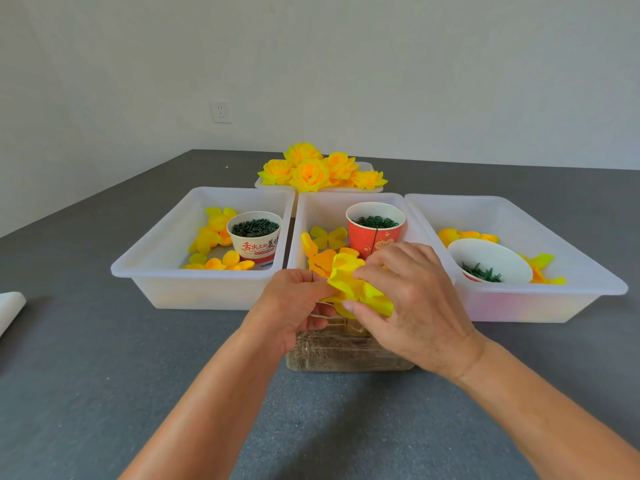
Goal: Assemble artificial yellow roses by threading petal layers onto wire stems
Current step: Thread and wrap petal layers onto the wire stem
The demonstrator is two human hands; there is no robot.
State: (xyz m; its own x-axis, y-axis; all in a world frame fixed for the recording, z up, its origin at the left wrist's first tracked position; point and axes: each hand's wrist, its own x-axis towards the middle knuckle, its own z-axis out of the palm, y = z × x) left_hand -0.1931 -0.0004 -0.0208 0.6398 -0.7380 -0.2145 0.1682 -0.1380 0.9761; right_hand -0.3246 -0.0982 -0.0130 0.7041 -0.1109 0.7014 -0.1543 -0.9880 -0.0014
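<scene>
A half-built yellow rose of folded petal layers sits between my two hands, above a clear box of brownish grain. My left hand pinches its left side from below. My right hand curls over its right side, with the thumb and fingers on the petals. The stem is hidden by my hands. Loose yellow petal layers lie in the middle white tray, beside a red cup of dark green rings.
A left tray holds petals and a white cup of green pieces. A right tray holds petals and a tipped white cup. Finished yellow roses lie at the back. White paper lies at the left edge.
</scene>
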